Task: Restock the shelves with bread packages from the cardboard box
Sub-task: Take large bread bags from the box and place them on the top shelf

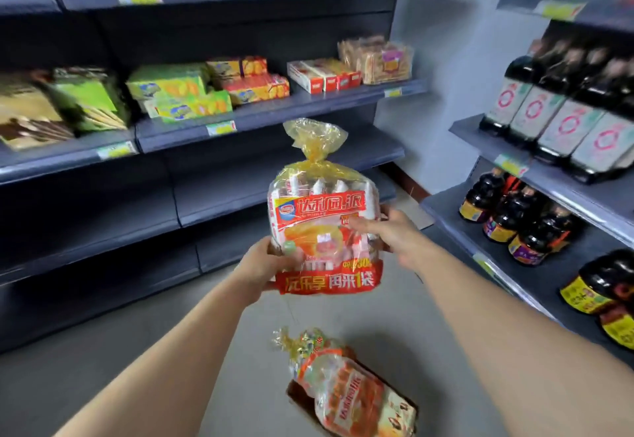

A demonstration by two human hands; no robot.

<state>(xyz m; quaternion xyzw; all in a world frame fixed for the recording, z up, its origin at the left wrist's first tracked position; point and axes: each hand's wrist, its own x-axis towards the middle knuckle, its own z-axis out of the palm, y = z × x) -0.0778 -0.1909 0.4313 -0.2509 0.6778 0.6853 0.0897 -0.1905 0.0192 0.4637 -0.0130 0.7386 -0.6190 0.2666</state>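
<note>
So, holding bag (pixel 326 227) upright mid-frame, knot end up. Gripping its lower-left corner with left hand (pixel 262 267), thumb in front; pinching right edge with right hand (pixel 396 232), fingers (pixel 360 225) blurry. Probably needs a swing left toward bare shelf (pixel 219 193) at center-left, left hand nearer.

Your bread package (pixel 324 227) is clear with red-and-orange print and a yellow tied top. The shelves (pixel 260 117) are dark grey, their tags (pixel 221 127) yellow-green.

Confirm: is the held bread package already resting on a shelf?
No, the left hand and right hand hold the bread package up in the air in front of the shelves.
</note>
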